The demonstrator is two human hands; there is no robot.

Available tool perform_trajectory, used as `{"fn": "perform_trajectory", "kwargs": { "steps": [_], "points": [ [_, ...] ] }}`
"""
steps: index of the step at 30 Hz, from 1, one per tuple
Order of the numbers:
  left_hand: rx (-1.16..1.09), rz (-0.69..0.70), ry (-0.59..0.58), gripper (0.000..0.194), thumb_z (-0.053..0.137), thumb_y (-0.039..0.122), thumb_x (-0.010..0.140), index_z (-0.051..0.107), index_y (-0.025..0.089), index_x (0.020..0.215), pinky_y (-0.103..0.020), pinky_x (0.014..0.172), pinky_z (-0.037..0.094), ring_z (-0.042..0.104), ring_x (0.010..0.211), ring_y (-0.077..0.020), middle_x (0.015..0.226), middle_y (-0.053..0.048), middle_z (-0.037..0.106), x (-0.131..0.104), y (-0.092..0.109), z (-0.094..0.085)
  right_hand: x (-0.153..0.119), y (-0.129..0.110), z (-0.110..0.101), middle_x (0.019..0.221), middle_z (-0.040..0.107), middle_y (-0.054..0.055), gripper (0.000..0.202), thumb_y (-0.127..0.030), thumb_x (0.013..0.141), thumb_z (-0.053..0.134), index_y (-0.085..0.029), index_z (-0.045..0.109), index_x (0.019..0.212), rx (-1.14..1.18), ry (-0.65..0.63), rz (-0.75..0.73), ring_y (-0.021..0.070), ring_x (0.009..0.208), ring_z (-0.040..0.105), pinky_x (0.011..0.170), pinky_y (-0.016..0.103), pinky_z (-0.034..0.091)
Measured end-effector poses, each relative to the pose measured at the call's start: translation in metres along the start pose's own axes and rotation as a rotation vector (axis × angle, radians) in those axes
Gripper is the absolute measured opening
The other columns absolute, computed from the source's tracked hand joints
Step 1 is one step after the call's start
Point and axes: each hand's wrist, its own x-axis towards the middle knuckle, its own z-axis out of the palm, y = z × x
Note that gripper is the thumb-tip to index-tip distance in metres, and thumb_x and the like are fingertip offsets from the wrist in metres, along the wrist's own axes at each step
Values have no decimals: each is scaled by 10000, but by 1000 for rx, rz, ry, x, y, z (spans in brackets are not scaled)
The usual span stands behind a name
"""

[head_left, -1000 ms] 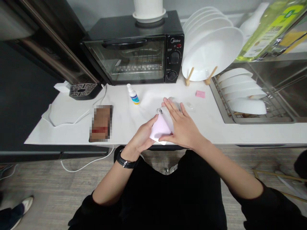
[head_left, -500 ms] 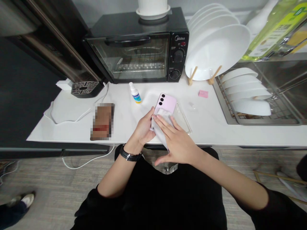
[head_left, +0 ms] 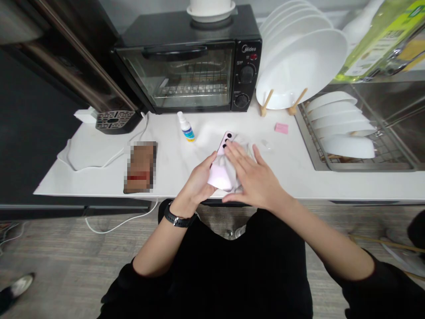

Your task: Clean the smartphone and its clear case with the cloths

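Note:
My left hand [head_left: 199, 179] grips a pale pink phone [head_left: 219, 176] by its left edge, thumb along the side, back and camera lenses facing up. Over the phone's back lies a thin whitish cloth [head_left: 228, 161], which also spreads out on the right. My right hand [head_left: 255, 177] presses on this cloth with its fingers stretched out near the lenses and its thumb spread apart. A small white spray bottle [head_left: 187, 130] with a blue and yellow label stands beyond my left hand. The clear phone case behind the cloth is mostly hidden.
A blurred-out brown item [head_left: 141, 168] lies on the white counter [head_left: 288, 181] at left, near a white cable [head_left: 99, 168]. Behind stand a toaster oven [head_left: 186, 75] and racked plates [head_left: 299, 71]. Bowls [head_left: 341, 126] fill a sink rack. A pink slip [head_left: 281, 128] lies at right.
My right hand and the cloth have slid up and to the right over the phone, now reaching its lenses. The phone's lower part shows more. The view has shifted slightly.

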Motion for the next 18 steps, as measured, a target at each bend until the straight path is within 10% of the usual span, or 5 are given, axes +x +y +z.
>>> {"fn": "perform_trajectory", "kwargs": {
  "steps": [8,14,18],
  "points": [
    [-9,-27,11,464,441,345,1166,733,92,1422,-348,1132,606,842,1122,-242,1113,-121,875,0,1,6,-5,-19,9,1857,262,261,1412,-1027,869,498,-42,129,1811,11,-29,-80,402,1754,263,1437,651,114],
    [39,38,62,368,565,311,1124,779,125,1358,-383,1141,603,818,1190,-277,1211,-113,871,0,-15,8,-5,-2,9,1878,168,271,1348,-997,934,423,-47,50,1814,-29,98,158,418,1765,210,1417,708,92],
    [5,66,59,397,554,377,1133,792,102,1293,-369,1160,589,809,1226,-269,1194,-136,865,1,-14,7,-13,-23,19,1859,241,284,1406,-1022,905,430,-9,56,1805,3,53,-11,409,1757,247,1428,664,133]
  ]
}}
